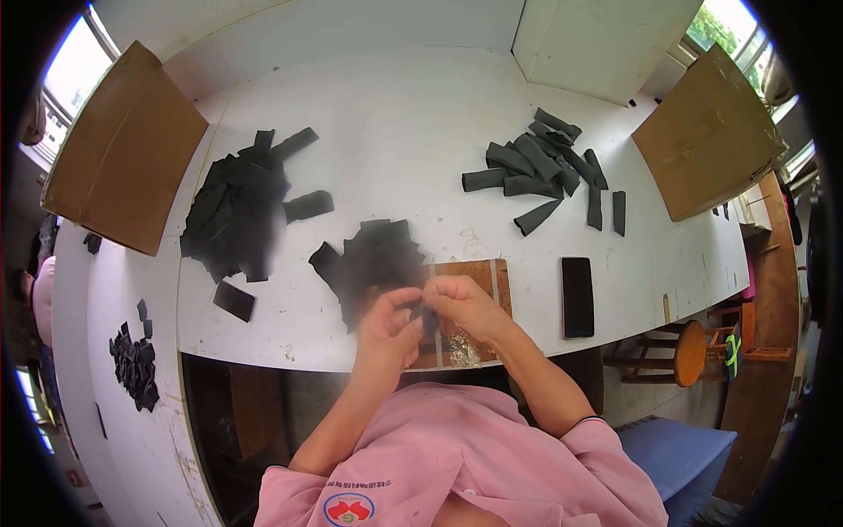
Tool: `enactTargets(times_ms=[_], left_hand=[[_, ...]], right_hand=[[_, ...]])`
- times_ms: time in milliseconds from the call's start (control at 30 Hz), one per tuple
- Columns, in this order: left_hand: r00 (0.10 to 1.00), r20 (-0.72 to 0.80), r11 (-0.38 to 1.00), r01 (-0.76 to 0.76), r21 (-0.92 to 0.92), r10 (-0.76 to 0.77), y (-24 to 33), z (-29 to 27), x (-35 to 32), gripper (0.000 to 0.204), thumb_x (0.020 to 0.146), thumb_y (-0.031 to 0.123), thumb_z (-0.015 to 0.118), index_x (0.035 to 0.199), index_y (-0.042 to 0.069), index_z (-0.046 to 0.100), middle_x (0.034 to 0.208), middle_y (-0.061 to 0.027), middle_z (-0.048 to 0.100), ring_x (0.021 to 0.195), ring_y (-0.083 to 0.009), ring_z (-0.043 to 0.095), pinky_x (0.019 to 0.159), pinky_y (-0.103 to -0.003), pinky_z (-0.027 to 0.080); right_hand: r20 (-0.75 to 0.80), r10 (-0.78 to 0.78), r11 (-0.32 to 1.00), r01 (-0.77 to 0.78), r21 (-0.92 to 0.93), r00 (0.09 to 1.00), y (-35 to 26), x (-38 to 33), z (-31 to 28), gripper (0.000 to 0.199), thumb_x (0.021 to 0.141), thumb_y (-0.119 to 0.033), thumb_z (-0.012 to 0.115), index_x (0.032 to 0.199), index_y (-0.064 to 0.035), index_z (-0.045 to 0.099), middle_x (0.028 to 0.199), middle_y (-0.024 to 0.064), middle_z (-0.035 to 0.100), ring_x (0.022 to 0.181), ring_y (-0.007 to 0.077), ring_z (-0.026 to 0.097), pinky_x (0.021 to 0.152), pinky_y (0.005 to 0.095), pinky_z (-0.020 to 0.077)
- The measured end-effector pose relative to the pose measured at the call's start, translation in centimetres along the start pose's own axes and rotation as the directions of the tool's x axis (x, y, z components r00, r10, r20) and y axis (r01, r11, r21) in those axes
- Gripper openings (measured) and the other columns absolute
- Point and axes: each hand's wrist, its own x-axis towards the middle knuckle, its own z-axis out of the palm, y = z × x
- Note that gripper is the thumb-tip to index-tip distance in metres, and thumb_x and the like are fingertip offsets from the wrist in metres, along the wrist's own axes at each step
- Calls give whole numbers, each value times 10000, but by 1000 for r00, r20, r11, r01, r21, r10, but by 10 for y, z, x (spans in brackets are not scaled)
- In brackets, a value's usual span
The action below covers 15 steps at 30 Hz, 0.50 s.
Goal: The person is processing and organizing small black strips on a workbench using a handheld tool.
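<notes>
Hands are held together just below the middle of the frame, above the near edge of the white counter (pixel 395 132). A small black strip (pixel 428 318) is pinched between them: the left hand (pixel 388 329) is curled, its fingertips closed on the strip's left side, and the right hand (pixel 461 303) is bent over it from the right, thumb and fingers closed on the same piece. Under the hands a brown board (pixel 474 274) is seen lying on the counter, with a small shiny heap (pixel 463 350) at its near end.

A loose pile of black pieces (pixel 373 259) is spread just left of the board, touching the area under the left hand. A larger black pile (pixel 237 215) is found farther left, and a single flat piece (pixel 234 300) lies apart below it. Rolled grey-black strips (pixel 536 167) are gathered at upper right. A dark phone (pixel 577 297) is laid flat to the right of the board. Cardboard boxes (pixel 123 149) are placed at the upper left and upper right corners. A round wooden stool (pixel 689 353) is seen at right.
</notes>
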Motion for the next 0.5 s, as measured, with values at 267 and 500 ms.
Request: enactTargets(times_ms=[267,500], left_hand=[[747,311,537,-647,540,588,9,-6,7,237,765,18,592,994,-23,547,959,-86,544,882,-130,508,738,-226,413],[893,-44,889,-451,-80,449,16,6,-4,80,783,54,585,830,-9,572,927,-115,567,836,-141,527,786,-258,394]], right_hand=[[-177,-90,955,34,-295,980,-4,0,3,131,830,-157,534,759,-46,536,677,-34,509,627,53,469,543,207,395],[257,-577,70,360,-930,775,-62,-17,23,245,683,-260,645,682,-39,540,687,43,524,677,194,526,540,291,414]])
